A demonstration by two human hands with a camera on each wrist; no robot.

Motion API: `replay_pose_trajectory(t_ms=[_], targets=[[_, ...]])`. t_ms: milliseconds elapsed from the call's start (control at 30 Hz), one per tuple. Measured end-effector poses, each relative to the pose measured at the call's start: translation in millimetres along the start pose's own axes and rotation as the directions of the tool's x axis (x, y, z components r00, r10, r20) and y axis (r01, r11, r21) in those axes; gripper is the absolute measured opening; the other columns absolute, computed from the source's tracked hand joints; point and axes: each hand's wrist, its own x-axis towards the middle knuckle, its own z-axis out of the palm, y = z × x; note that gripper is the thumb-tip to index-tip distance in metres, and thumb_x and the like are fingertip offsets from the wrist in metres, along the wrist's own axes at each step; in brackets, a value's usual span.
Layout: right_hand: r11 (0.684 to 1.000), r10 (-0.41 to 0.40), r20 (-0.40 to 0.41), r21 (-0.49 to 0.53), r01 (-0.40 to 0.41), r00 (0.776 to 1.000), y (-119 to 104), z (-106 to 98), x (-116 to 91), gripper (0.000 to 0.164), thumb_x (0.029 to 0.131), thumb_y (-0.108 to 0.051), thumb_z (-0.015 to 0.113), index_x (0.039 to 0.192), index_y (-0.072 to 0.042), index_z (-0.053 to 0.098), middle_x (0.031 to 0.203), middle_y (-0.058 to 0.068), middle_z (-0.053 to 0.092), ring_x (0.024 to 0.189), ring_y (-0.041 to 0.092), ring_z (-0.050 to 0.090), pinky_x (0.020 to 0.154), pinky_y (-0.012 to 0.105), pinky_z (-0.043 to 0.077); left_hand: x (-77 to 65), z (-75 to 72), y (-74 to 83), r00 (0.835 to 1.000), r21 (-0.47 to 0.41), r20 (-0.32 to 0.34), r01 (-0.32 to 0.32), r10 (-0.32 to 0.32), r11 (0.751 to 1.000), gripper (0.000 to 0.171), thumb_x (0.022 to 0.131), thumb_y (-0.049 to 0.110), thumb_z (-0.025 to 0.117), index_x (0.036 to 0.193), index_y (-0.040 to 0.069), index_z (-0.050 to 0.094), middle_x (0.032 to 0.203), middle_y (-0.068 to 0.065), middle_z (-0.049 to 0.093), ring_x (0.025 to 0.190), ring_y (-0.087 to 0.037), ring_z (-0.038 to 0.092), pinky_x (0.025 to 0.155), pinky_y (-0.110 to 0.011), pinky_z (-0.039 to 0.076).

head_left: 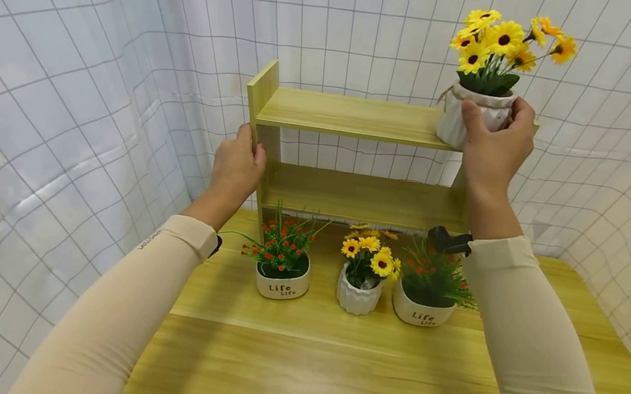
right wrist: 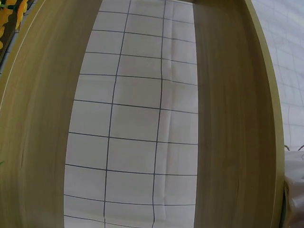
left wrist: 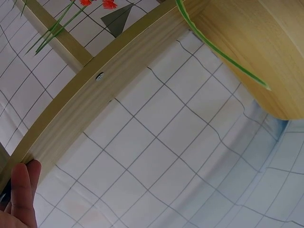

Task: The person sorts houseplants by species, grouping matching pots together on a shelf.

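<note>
My right hand (head_left: 498,150) grips a white ribbed flowerpot (head_left: 457,119) with yellow artificial sunflowers (head_left: 497,42), thumb in front and fingers round its right side. The pot is at the right end of the top board of a wooden shelf (head_left: 349,114); whether its base bears fully on the board I cannot tell. In the right wrist view only part of the pot (right wrist: 295,190) shows at the right edge. My left hand (head_left: 238,164) holds the shelf's left side panel (head_left: 264,89). Its fingers (left wrist: 21,190) wrap that panel's edge in the left wrist view.
On the wooden table (head_left: 295,365), before the shelf, stand a white "Life" planter with red flowers (head_left: 281,285), a smaller sunflower pot (head_left: 358,297) and another "Life" planter (head_left: 422,312), partly behind my right wrist strap. A grid-patterned curtain (head_left: 371,33) surrounds the table.
</note>
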Motion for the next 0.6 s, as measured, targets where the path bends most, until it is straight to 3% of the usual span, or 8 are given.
replay_pose_trajectory(t_ms=[167,600], targets=[[0.998,-0.024,0.006,-0.055,0.025,1.000,5.5,2.9,7.6,0.070,0.084,-0.034,0.079,0.141,-0.009,0.047,0.133,0.006,0.055,0.118,0.015,0.054,0.096,0.026,0.044,-0.5,0.2,0.4,1.000,-0.005,-0.015,-0.009,0.009,1.000,0.023,0.100,0.017,0.052,0.113,-0.003,0.051,0.091,-0.032,0.066,0.084,-0.048,0.067,0.065,-0.053,0.054],[0.976,0.023,-0.018,-0.217,-0.026,1.000,5.8,8.4,17.1,0.074,0.081,-0.047,0.078,0.139,-0.012,0.049,0.133,0.002,0.056,0.117,0.013,0.051,0.098,0.025,0.041,-0.5,1.4,0.7,1.000,0.003,-0.010,-0.007,0.007,1.000,0.024,0.100,0.017,0.051,0.114,-0.003,0.051,0.090,-0.032,0.066,0.084,-0.048,0.067,0.065,-0.054,0.054]])
